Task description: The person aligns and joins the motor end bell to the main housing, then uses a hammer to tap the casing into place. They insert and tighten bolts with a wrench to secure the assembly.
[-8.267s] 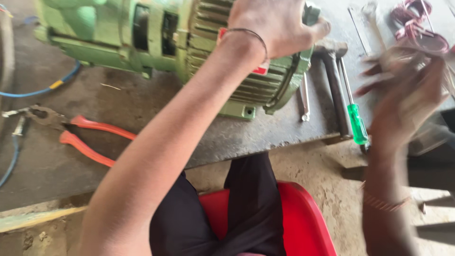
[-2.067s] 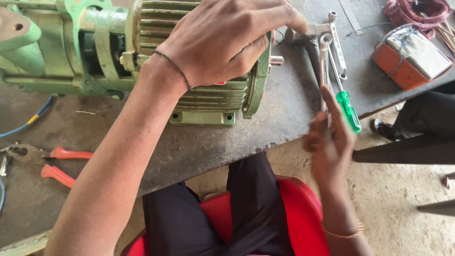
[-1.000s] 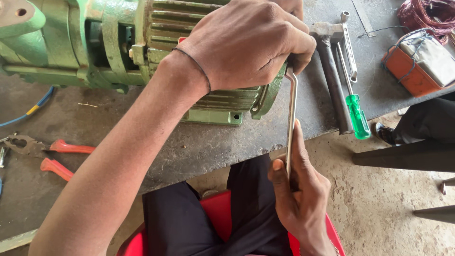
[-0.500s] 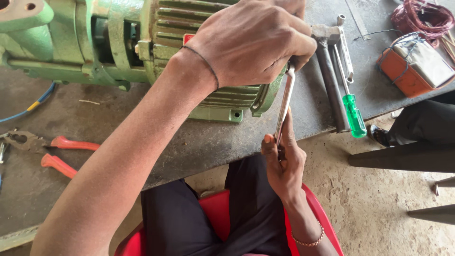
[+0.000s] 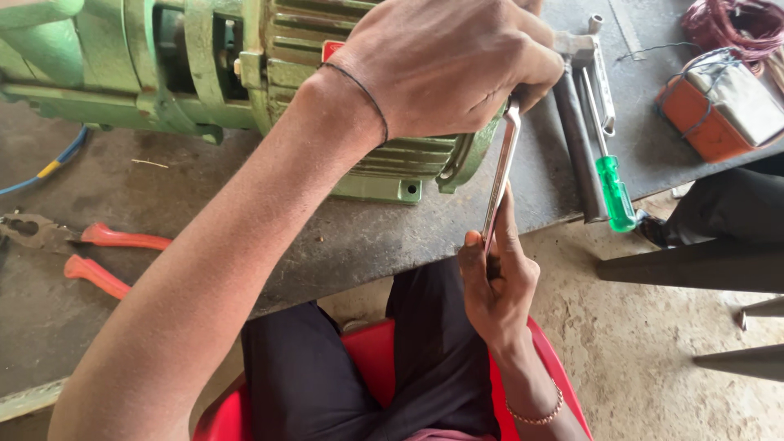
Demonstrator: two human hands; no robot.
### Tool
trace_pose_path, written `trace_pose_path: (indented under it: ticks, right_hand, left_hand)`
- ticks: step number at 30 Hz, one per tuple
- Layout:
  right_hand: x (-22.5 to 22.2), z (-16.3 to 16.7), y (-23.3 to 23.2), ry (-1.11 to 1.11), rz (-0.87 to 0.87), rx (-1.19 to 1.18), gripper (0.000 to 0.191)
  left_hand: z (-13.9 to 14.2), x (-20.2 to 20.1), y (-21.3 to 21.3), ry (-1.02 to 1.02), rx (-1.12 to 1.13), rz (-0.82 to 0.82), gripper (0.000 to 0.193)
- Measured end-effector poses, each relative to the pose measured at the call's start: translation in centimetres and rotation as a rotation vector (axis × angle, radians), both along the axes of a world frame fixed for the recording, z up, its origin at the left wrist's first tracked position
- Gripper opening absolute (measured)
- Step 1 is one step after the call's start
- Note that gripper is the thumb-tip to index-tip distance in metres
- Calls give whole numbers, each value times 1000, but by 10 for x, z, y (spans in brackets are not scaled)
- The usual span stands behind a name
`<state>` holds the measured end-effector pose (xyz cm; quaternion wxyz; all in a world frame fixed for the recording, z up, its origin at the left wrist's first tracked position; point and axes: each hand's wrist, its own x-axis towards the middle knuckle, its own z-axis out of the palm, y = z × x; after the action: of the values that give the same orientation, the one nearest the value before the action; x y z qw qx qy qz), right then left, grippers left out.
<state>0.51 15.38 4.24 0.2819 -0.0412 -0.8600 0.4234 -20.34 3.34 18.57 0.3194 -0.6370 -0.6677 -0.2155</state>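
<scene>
Hands on motor and wrench

Wrench, a slim steel bar, runs from the end of the green motor down past the bench edge. Right hand is closed around its lower end, thumb along the shaft. Left hand lies over the motor's finned housing, fingers curled down at the wrench's top end; whether they grip it cannot be told. Just right of the wrench lie a dark metal tool and a green-handled screwdriver. Orange-handled pliers rest well to the left on the bench, an orange box far right.
</scene>
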Motion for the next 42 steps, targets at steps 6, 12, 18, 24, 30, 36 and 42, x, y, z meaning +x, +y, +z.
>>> trace_pose_path:
  ticks: [6,12,18,24,30,36,42]
  right_hand:
    - [-17,-8,-1,120,83,-69,60]
    - [-8,-10,0,9,4,-34,63]
    - [-11,-12,-4,109,21,35,61]
    - [-13,-11,-4,91,-11,23,60]
    - [-13,-14,0,114,52,-50,61]
    - [-9,-11,1,136,269,-443,59]
    - [2,4,-2,122,231,-317,56]
  left_hand:
    - [2,0,-1,4,-29,-1,23]
    - [0,-1,1,10,-16,10,24]
    - [-3,-2,1,4,-10,-23,16]
    - [-1,-4,-1,19,-22,-36,14]
    - [-2,-1,2,-7,-12,-15,15]
    - [-11,-7,-1,85,67,23,22]
    - [-7,24,-3,-210,431,98,31]
